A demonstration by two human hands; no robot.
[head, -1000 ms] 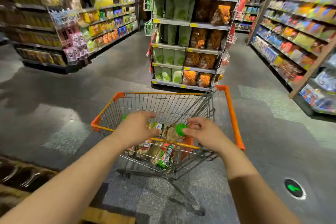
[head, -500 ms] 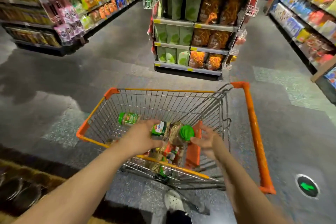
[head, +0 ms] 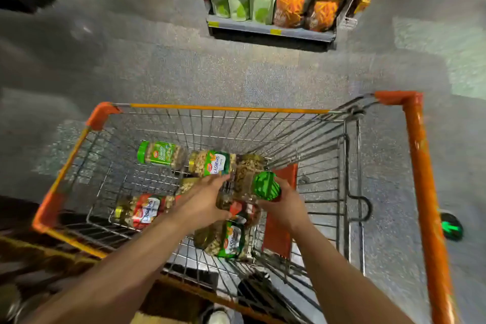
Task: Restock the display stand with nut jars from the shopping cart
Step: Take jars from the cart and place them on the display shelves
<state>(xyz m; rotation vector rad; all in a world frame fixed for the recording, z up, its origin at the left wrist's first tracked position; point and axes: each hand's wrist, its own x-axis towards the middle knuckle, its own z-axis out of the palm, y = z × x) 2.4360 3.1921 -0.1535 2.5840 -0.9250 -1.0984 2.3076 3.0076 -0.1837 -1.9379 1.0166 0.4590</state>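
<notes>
My forearms reach down from the near edge into the shopping cart (head: pixel 79 144), a wire basket with an orange rim. Just inside its near wall, a cashew jar with a green label (head: pixel 226 241) lies on its side on the wire floor, between my two wrists. A little further in, my right hand (head: pixel 282 204) curls around the neck of a jar with a green ribbed lid (head: pixel 266 186) — the lid points up at me, the body of nuts slanting away toward the far wall. My left hand (head: pixel 202 204) reaches in beside it, fingers extended over the pile and touching the jars there; I cannot tell whether it has gripped any of them, since the hand covers what lies beneath. A small red lid (head: pixel 236 208) shows in the gap between my hands.

Toward the cart's left wall lies a red-labelled cashew jar (head: pixel 143 212) on its side. Beyond my left fingertips is another green-labelled cashew jar (head: pixel 213 163), and further left of it, nearest the far wall, a jar with a green lid (head: pixel 159 152), also on its side.

Past the cart's far rim, across a stretch of speckled grey floor, stands a shelf unit (head: pixel 271 30) stocked with green and orange snack bags.
</notes>
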